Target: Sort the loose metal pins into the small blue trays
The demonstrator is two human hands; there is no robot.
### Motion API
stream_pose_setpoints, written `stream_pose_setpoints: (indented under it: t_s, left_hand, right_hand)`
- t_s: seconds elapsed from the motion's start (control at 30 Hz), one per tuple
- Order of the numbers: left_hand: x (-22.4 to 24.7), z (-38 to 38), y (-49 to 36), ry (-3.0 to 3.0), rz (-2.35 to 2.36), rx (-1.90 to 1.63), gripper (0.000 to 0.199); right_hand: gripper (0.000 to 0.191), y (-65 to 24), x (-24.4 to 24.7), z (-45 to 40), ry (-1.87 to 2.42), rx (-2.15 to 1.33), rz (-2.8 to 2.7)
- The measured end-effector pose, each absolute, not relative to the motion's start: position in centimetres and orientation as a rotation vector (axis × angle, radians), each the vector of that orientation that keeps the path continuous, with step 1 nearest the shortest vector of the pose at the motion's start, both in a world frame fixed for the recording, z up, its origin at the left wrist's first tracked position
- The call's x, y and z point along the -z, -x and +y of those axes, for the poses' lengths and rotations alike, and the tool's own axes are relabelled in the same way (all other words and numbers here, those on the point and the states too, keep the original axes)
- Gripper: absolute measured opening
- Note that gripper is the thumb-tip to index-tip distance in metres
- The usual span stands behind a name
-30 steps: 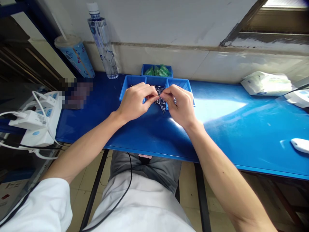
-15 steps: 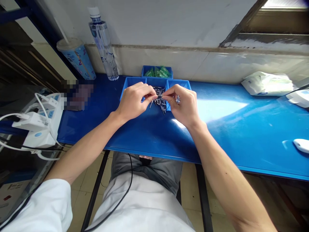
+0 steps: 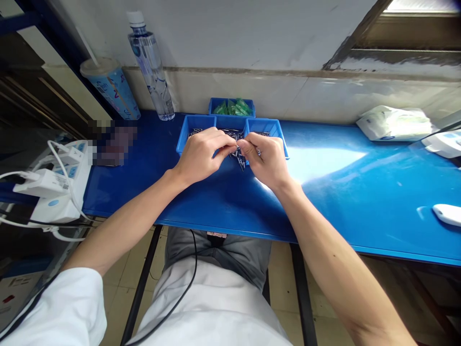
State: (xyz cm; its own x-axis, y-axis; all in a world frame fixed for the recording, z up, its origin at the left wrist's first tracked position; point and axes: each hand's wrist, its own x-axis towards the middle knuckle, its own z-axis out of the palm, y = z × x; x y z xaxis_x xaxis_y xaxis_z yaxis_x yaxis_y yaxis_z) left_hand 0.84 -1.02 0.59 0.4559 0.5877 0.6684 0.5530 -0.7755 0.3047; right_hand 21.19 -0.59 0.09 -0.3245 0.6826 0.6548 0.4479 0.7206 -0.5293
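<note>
My left hand [image 3: 202,154] and my right hand [image 3: 269,161] meet fingertip to fingertip over blue bins on the table. Each thumb and forefinger is pinched; a tiny metal piece, mostly hidden, shows between them. More shiny metal pieces sit in the curled fingers of my right hand. Below the fingertips lies a pile of thin metal pins [image 3: 238,159] that look like rivets, partly covered by my hands. A left bin [image 3: 183,137] and a right bin [image 3: 276,127] flank the pile, with similar metal pieces inside.
Behind stands a blue bin [image 3: 212,106] with green packets [image 3: 236,106]. A water bottle [image 3: 153,72] and a patterned cup [image 3: 113,89] stand back left. A power strip [image 3: 61,202] with cables is at the left edge. A tissue pack [image 3: 394,123] and white mouse-like object [image 3: 446,214] lie right.
My fingertips have come together, where a small gap with a metal piece across it showed before. My right hand has tilted inward. The whole view has shifted slightly.
</note>
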Motion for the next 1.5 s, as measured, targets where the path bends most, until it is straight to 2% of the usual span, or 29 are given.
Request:
stream_pose_setpoints:
  t_s: [0.33, 0.6, 0.87, 1.03, 1.3, 1.5]
  left_hand:
    - [-1.2, -0.8, -0.3, -2.638, 1.136, -1.237, 0.021]
    - [-1.5, -0.8, -0.1, -2.618, 1.223, -1.214, 0.020]
    - [-1.5, -0.4, 0.4, -2.613, 1.274, -1.189, 0.023]
    - [-1.0, -0.6, -0.4, -2.782, 1.343, -0.953, 0.022]
    - [0.0, -1.6, -1.5, -2.919, 1.578, -0.741, 0.020]
    - [0.4, -1.6, -1.5, -2.869, 1.666, -0.638, 0.018]
  right_hand:
    - [0.017, -21.2, -0.4, -0.7, 0.904, -0.363, -1.892]
    - [0.011, -21.6, -0.6, -0.5, 0.921, -0.372, -1.822]
    - [0.019, -23.9, -0.9, 0.7, 1.019, -0.036, -1.730]
    - [0.029, -25.4, -1.0, 1.4, 1.143, 0.121, -1.571]
    - [0.041, -24.6, -0.3, 1.5, 1.111, 0.077, -1.718]
    - [0.043, -23.5, -0.4, 0.9, 1.043, 0.026, -1.834]
